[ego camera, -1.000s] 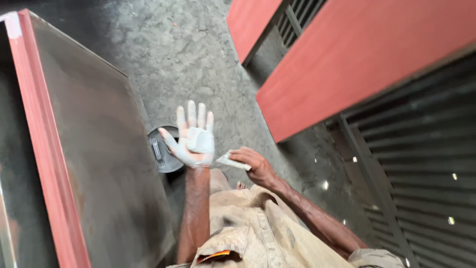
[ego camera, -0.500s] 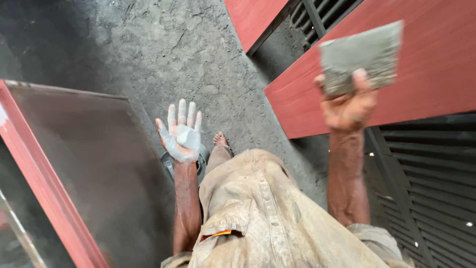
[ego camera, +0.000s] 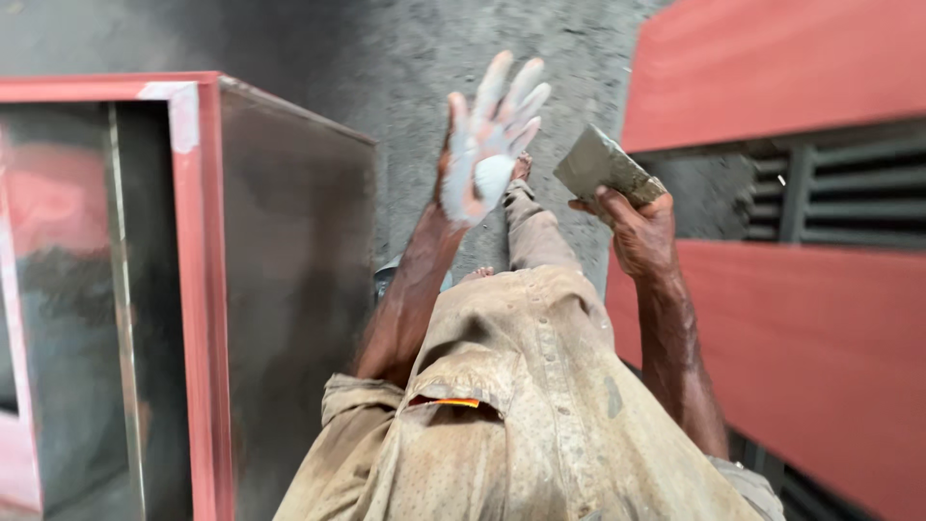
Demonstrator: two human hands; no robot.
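Single head-worn view, looking steeply down along the wearer's own torso, shirt [ego camera: 521, 405] filling lower centre, close range, both raised hands within arm's reach, concrete floor [ego camera: 386, 58] far below, cabinet [ego camera: 193, 289] at frame left, red panel [ego camera: 791, 328] at frame right, no second view

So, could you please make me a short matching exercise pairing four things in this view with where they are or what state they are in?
Things:
1. left hand
2. right hand
3. grey sanding pad
4. red-edged metal cabinet

Descriptions:
A. stands at the left of the view
B. open, fingers spread, palm coated in white putty
C. closed around the pad's lower end
D. flat, gripped in front of the red panel side

Pairs: 1-B, 2-C, 3-D, 4-A
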